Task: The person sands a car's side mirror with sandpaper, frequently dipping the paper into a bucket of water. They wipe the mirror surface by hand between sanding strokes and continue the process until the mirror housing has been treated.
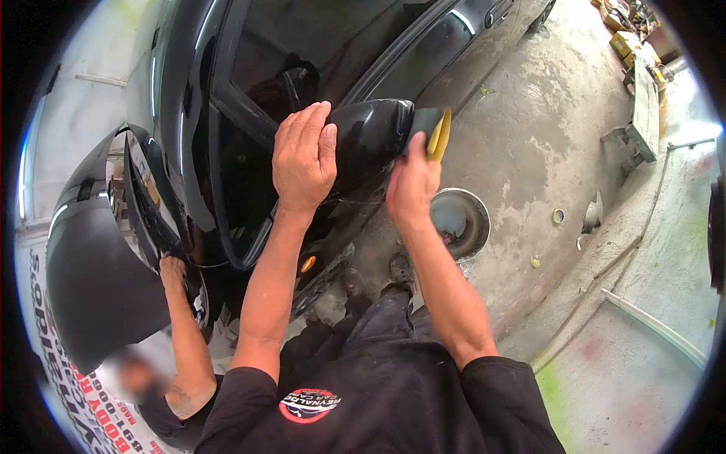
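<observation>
A glossy black side mirror (372,135) juts out from the black car's door at the middle of the view. My left hand (304,160) is closed over its inner end, fingers together and thumb alongside. At the mirror's outer end, my right hand (413,181) pinches a folded sheet of sandpaper (439,135), dark grey on one face and yellow on the other. The sheet is right beside the mirror's tip, and the right fingers are partly hidden behind the thumb and paper.
A bucket (484,227) stands on the concrete floor below my right forearm. Another person's arm (189,333) reaches to the car at lower left. A tape roll (558,216) lies on the floor; a grey bench (643,106) stands by the right wall.
</observation>
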The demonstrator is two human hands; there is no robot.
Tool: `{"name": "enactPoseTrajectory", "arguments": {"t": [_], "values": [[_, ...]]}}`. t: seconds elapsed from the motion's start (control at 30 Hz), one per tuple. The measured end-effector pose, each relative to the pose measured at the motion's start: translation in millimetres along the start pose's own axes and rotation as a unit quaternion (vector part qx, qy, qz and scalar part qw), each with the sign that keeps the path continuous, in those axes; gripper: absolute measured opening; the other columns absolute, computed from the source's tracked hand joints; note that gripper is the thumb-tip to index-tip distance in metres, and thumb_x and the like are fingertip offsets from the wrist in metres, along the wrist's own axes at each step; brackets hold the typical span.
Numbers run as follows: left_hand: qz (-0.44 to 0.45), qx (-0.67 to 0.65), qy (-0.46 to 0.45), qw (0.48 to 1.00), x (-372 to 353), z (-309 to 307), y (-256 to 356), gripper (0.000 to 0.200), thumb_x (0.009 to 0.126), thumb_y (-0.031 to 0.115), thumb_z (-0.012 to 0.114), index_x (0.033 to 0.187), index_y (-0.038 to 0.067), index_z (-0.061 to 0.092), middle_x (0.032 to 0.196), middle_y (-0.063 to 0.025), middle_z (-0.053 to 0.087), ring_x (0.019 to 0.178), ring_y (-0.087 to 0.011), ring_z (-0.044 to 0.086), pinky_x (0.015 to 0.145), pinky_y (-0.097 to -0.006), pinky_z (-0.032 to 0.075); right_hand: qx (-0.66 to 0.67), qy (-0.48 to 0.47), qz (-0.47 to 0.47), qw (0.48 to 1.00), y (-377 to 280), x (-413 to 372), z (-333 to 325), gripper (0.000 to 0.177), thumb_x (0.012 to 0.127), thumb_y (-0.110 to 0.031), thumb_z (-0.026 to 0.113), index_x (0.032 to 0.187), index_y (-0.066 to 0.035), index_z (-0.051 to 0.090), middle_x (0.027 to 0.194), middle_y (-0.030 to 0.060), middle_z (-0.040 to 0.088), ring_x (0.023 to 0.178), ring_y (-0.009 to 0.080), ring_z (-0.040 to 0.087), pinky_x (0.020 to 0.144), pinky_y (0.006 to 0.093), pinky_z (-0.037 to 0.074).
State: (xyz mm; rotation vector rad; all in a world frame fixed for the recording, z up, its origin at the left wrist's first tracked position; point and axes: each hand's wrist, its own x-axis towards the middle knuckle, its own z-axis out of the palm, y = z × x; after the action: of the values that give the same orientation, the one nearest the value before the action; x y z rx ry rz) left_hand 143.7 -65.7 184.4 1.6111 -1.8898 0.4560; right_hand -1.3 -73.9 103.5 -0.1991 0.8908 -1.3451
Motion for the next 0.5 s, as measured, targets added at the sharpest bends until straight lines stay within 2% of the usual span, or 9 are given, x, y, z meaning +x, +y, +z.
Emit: {"name": "enactPoseTrajectory", "arguments": {"t": [0.13, 0.17, 0.27, 0.3, 0.37, 0.4, 0.5], "values": [[-0.002, -0.001, -0.001, 1.0, 1.9, 0.4, -0.3, 0.03, 0.105, 0.023, 0.059, 0.125, 0.002, 0.07, 0.12, -0.0153, 0.073, 0.113, -0.0324, 0.068, 0.1, -0.0427, 0.053, 0.045, -0.01, -0.014, 0.999, 11.7, -38.9, 4.1, 0.03, 0.107, -0.024, 0.06, 0.133, -0.011, 0.056, 0.105, -0.0038, 0.056, 0.091, 0.0065, 0.052, 0.077, 0.0305, 0.045], [-0.003, -0.002, 0.002, 1.0, 2.1, 1.0, -0.1, 0.03, 0.105, 0.023, 0.059, 0.125, 0.002, 0.07, 0.121, -0.0153, 0.073, 0.113, -0.0322, 0.068, 0.1, -0.0424, 0.053, 0.044, -0.009, -0.008, 0.999, 10.5, -39.6, 4.3, 0.029, 0.107, -0.024, 0.06, 0.133, -0.011, 0.056, 0.1, -0.0045, 0.054, 0.085, 0.006, 0.05, 0.074, 0.0291, 0.043], [0.0, 0.0, 0.001, 1.0, 0.5, 2.8, -1.0, 0.031, 0.105, 0.023, 0.059, 0.125, 0.002, 0.071, 0.122, -0.0155, 0.072, 0.114, -0.0318, 0.068, 0.099, -0.0403, 0.054, -0.004, -0.026, -0.035, 0.999, -5.1, 8.8, 4.9, 0.023, 0.108, -0.019, 0.056, 0.125, -0.004, 0.061, 0.083, -0.0074, 0.046, 0.073, 0.0043, 0.042, 0.064, 0.0232, 0.036], [-0.002, -0.005, 0.0, 1.0, 0.2, 4.0, 0.1, 0.031, 0.105, 0.023, 0.059, 0.125, 0.002, 0.07, 0.122, -0.0155, 0.072, 0.113, -0.0317, 0.068, 0.099, -0.04, 0.054, -0.027, -0.04, 0.022, 0.999, -11.4, 21.6, -3.5, 0.027, 0.109, -0.02, 0.055, 0.129, -0.003, 0.061, 0.092, -0.0047, 0.053, 0.08, 0.0061, 0.051, 0.073, 0.0242, 0.044], [-0.003, -0.009, -0.005, 1.0, 0.2, 4.1, 3.3, 0.031, 0.106, 0.023, 0.058, 0.126, 0.003, 0.07, 0.122, -0.0155, 0.072, 0.113, -0.0314, 0.068, 0.098, -0.0395, 0.054, 0.121, -0.06, 0.026, 0.991, -34.4, 21.1, 0.8, 0.028, 0.109, -0.022, 0.056, 0.128, -0.003, 0.062, 0.106, -0.0006, 0.061, 0.09, 0.0088, 0.06, 0.083, 0.0278, 0.051], [-0.004, 0.003, -0.009, 1.0, 1.2, 4.0, 6.2, 0.031, 0.106, 0.023, 0.058, 0.127, 0.003, 0.07, 0.122, -0.0158, 0.072, 0.113, -0.0308, 0.068, 0.098, -0.039, 0.053, 0.148, -0.107, -0.002, 0.983, -32.6, 27.4, -10.9, 0.027, 0.108, -0.023, 0.057, 0.126, -0.004, 0.064, 0.116, 0.0041, 0.065, 0.1, 0.0119, 0.064, 0.087, 0.0319, 0.055], [-0.027, -0.009, -0.02, 0.999, 2.3, 1.9, 9.6, 0.032, 0.107, 0.022, 0.058, 0.128, 0.002, 0.07, 0.123, -0.0163, 0.071, 0.113, -0.0276, 0.068, 0.099, -0.0365, 0.051, 0.09, -0.059, -0.02, 0.994, -10.6, 15.4, -22.1, 0.026, 0.108, -0.019, 0.056, 0.126, -0.001, 0.063, 0.116, 0.006, 0.065, 0.097, 0.0135, 0.064, 0.087, 0.0346, 0.056]]}}
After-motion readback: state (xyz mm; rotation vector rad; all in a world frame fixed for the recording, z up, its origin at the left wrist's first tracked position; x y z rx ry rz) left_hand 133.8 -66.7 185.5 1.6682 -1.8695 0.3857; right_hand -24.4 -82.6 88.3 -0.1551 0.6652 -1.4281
